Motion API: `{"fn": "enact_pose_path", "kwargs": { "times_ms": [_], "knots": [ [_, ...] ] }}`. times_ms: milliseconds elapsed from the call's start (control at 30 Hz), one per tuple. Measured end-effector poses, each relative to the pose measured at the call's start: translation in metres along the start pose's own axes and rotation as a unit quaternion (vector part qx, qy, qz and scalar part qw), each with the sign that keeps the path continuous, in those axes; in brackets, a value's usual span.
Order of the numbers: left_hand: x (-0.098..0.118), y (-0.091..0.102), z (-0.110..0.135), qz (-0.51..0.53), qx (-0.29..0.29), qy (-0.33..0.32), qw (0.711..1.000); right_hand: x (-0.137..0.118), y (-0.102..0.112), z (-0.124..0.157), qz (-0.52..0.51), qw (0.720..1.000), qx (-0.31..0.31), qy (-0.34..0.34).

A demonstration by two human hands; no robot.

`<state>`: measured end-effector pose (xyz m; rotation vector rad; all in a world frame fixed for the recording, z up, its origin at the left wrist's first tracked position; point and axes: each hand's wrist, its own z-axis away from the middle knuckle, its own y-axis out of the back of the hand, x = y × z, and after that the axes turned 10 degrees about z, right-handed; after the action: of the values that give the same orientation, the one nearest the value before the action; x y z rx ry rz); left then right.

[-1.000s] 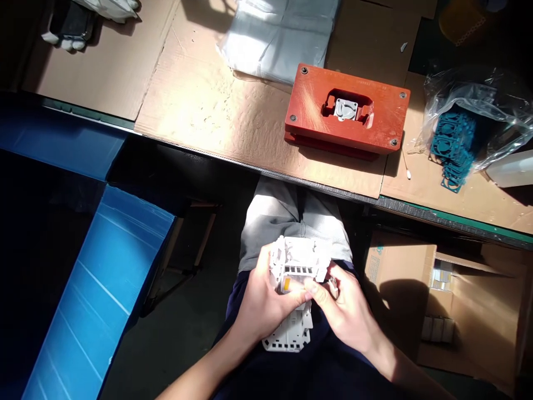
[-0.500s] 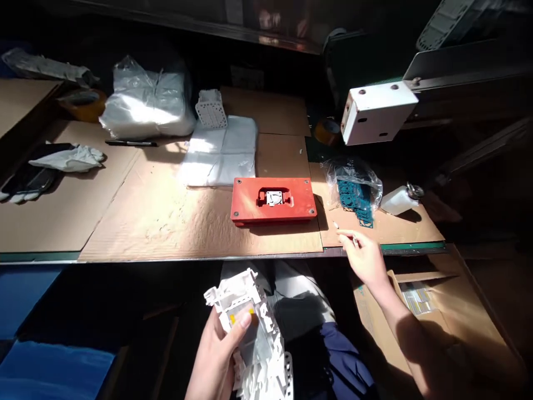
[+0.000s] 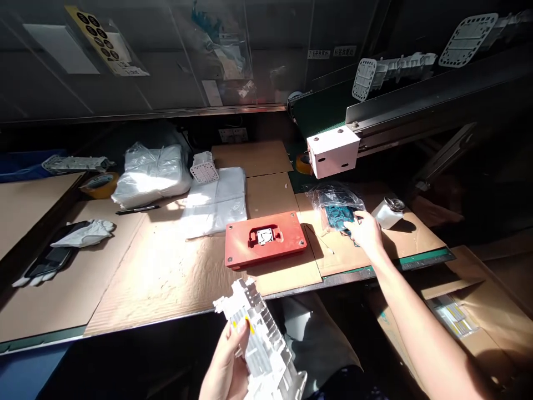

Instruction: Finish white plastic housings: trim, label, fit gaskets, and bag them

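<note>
Far left of the red block (image 3: 292,233), on the cardboard-covered tabletop (image 3: 125,283), we find a pale glove (image 3: 83,234) lying over a flat dark object (image 3: 52,261). Farther back, left of the block, come a roll of amber tape (image 3: 100,186), a black pen (image 3: 137,210) and a plastic-wrapped bundle (image 3: 154,175). Just behind the block's left end lies a stack of clear plastic bags (image 3: 220,203). On our side of the block, past the tabletop's front edge, our left hand (image 3: 227,361) grips a long white housing (image 3: 264,339), tilted, thumb pressed on its face beside yellow marks, the other fingers mostly hidden beneath. A small pale square part (image 3: 265,236) sits in the block's recess. Right of the block, our right hand (image 3: 367,233) reaches to blue cut-out sheets (image 3: 335,216) in a clear bag (image 3: 347,194); its fingers are bent against them, but we cannot tell whether they pinch one. Farthest right of the block stands a white bottle (image 3: 387,214).
</note>
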<state>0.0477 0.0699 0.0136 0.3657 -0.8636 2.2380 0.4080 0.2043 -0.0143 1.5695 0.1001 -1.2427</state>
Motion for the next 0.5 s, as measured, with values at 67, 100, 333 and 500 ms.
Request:
{"fn": "enact_pose_path", "kwargs": {
  "times_ms": [67, 100, 333, 500],
  "knots": [
    [0.003, 0.0, -0.006, 0.017, -0.025, 0.003, 1.0, 0.0, 0.009, 0.008, -0.098, 0.994, -0.034, -0.035],
    [0.004, 0.0, -0.012, 0.032, -0.048, 0.006, 0.998, 0.0, 0.014, 0.016, -0.145, 0.987, -0.053, -0.05],
    [0.01, -0.012, -0.045, 0.135, -0.164, -0.008, 0.977, 0.022, 0.006, 0.157, -0.315, 0.931, -0.141, -0.121],
    [0.016, -0.029, -0.04, 0.137, -0.214, -0.036, 0.967, 0.061, -0.019, 0.235, -0.313, 0.926, -0.148, -0.151]
  ]
}}
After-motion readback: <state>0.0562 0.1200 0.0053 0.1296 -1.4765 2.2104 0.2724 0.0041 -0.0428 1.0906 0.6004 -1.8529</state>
